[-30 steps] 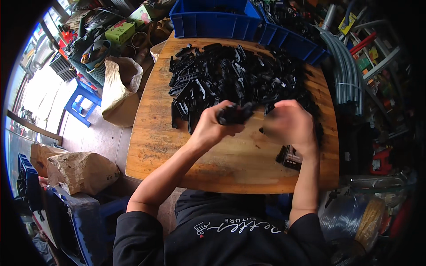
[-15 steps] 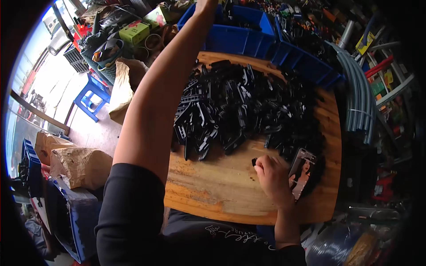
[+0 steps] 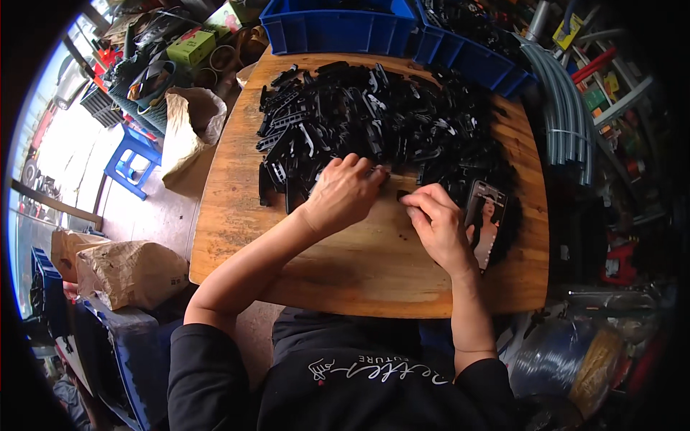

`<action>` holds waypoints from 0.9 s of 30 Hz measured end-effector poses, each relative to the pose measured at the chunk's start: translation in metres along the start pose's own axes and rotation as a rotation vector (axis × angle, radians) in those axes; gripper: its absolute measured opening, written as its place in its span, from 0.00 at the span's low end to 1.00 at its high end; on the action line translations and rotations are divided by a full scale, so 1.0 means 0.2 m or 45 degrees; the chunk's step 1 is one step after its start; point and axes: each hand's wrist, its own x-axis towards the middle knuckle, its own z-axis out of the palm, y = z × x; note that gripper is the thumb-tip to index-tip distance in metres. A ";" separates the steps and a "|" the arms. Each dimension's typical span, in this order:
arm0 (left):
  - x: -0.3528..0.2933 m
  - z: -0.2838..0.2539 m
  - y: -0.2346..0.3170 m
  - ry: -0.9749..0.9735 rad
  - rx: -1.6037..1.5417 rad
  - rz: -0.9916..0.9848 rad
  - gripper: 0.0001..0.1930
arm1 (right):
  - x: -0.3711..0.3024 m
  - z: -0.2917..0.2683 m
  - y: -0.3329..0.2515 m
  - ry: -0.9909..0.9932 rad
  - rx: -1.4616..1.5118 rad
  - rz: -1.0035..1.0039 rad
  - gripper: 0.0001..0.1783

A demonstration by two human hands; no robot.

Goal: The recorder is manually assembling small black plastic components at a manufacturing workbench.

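A wide heap of small black plastic parts [image 3: 352, 108] covers the far half of the wooden table [image 3: 237, 237]. At the heap's near edge is my left hand [image 3: 343, 188], its fingers curled and closed; what lies between the fingertips is too small to make out. Just to its right, my right hand [image 3: 440, 226] pinches a small black plastic piece [image 3: 402, 195] between thumb and forefinger. Only a short end of that piece shows. The two sets of fingertips are close together but apart. Beside my right wrist a phone [image 3: 486, 226] with a lit screen leans among the parts.
Blue plastic bins [image 3: 338, 32] line the table's far edge. To the left stand a blue stool [image 3: 133, 161], an open paper sack [image 3: 188, 136] and a crumpled paper bag [image 3: 133, 273]. Bundled grey tubes [image 3: 568, 115] hang at the right, near a coil of clear tubing [image 3: 553, 363].
My left hand has come back from the far blue bin to the near edge of the heap. The right hand still pinches its small piece. The whole view has tilted slightly.
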 end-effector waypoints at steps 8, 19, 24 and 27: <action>-0.06 0.00 0.02 -0.040 -0.188 -0.026 0.17 | 0.01 0.02 -0.02 0.047 -0.016 0.012 0.12; -0.09 -0.03 -0.05 -0.051 -0.007 0.321 0.15 | 0.02 0.01 -0.07 0.051 0.050 0.059 0.10; -0.10 -0.01 -0.02 -0.072 -0.072 0.222 0.13 | 0.02 0.03 -0.05 0.134 0.027 -0.049 0.09; -0.10 -0.06 0.00 0.056 -0.154 0.373 0.11 | 0.02 0.02 -0.04 0.093 -0.001 -0.026 0.10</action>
